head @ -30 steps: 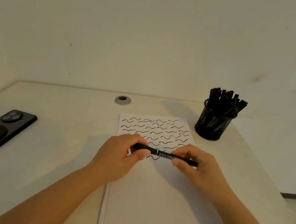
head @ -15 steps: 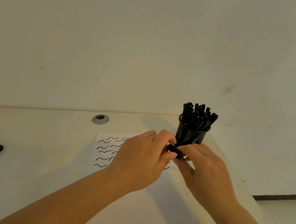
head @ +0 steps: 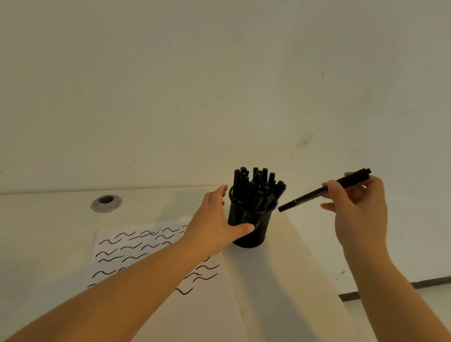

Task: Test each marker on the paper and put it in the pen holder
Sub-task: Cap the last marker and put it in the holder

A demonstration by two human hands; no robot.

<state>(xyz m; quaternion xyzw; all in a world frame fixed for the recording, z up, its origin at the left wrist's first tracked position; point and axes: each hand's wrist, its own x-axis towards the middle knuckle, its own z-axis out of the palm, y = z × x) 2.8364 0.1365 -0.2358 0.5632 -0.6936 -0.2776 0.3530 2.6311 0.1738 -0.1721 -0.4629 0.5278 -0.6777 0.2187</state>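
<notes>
A black mesh pen holder [head: 256, 232] stands near the table's right edge, filled with several black markers [head: 256, 188]. My left hand [head: 216, 222] grips the holder's left side, thumb across its front. My right hand [head: 357, 208] pinches a capped black marker [head: 323, 191] in the air to the right of the holder; the marker slants down to the left, its lower end close to the holder's rim. The white paper [head: 161, 300], covered with black wavy test strokes, lies in front of the holder, partly under my left forearm.
A grey cable grommet [head: 106, 203] sits in the table [head: 6, 256] near the wall. The table's right edge runs diagonally just right of the holder, with the floor [head: 435, 307] below. The plain wall rises directly behind.
Both hands held the marker over the paper and pressed its cap on. Now they have parted: the left hand took hold of the holder, the right lifted the marker to the holder's right. The view tilted up.
</notes>
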